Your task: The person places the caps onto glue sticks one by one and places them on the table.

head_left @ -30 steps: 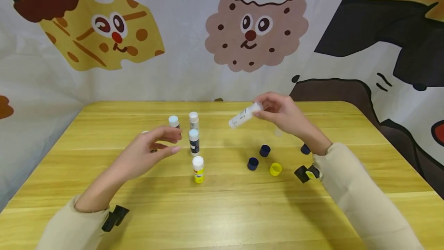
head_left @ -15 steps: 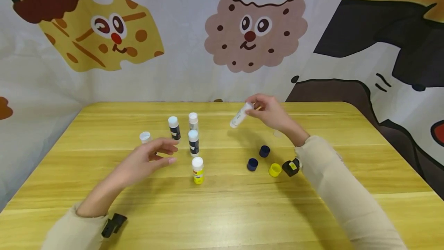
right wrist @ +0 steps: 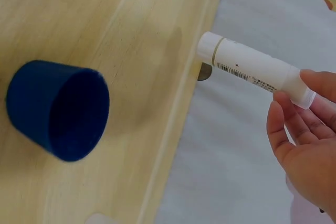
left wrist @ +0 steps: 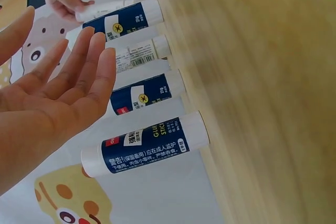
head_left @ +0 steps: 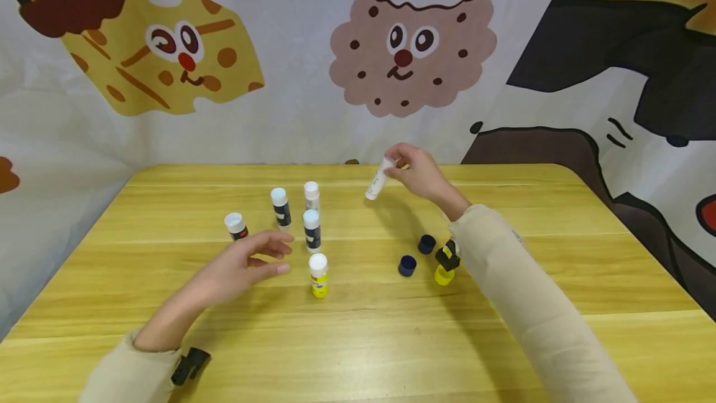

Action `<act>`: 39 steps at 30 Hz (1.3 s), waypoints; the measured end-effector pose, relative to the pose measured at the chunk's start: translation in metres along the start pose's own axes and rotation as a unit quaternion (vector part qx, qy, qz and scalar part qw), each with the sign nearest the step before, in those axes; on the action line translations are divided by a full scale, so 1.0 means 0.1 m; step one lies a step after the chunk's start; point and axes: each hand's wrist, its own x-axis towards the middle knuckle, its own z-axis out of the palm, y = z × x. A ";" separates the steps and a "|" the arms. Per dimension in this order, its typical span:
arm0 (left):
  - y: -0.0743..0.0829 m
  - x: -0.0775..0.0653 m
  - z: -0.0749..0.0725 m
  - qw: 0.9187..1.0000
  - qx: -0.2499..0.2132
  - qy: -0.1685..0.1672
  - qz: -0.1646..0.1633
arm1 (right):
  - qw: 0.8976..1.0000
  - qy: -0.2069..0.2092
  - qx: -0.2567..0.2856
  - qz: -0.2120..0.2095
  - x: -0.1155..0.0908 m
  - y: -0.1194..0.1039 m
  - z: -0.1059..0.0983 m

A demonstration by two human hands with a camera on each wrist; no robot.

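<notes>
My right hand (head_left: 416,171) pinches a white glue stick (head_left: 378,180) by its upper end, over the back of the table. The stick leans, its lower end towards the left, and whether that end touches the wood I cannot tell. Relaxed and holding nothing, my left hand (head_left: 237,269) hovers beside several standing glue sticks. Nearest to it are a yellow-labelled one (head_left: 319,277) and a navy one (head_left: 312,231). Behind stand a second navy one (head_left: 282,208) and a white one (head_left: 312,194). Another navy glue stick (left wrist: 147,142) is partly hidden by the left hand in the head view.
Two navy caps (head_left: 407,265) (head_left: 427,244) lie on the wooden table (head_left: 358,341), right of the middle. A yellow cap (head_left: 444,275) is partly covered by the right wrist's black camera (head_left: 448,256). A patterned cloth (head_left: 279,135) hangs behind the table.
My right hand has carried the white glue stick leftwards, and the stick has turned more upright. The left hand has shifted only slightly, uncovering the far-left glue stick's top.
</notes>
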 end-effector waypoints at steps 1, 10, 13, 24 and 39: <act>0.00 0.00 0.00 1.000 -0.001 -0.001 0.000 | 1.000 0.004 0.001 0.002 0.02 0.01 0.01; -0.02 0.02 0.01 1.000 -0.005 -0.010 -0.001 | 0.999 0.028 0.013 0.040 0.14 0.07 0.09; -0.02 0.02 0.01 1.000 -0.004 -0.008 -0.001 | 0.998 0.033 0.015 0.049 0.16 0.09 0.11; -0.01 0.01 0.00 1.000 0.000 -0.006 -0.003 | 0.997 0.037 0.016 0.066 0.20 0.12 0.16; 0.08 0.08 0.09 1.000 0.007 -0.021 0.019 | 0.998 0.026 0.008 0.062 0.21 0.15 0.16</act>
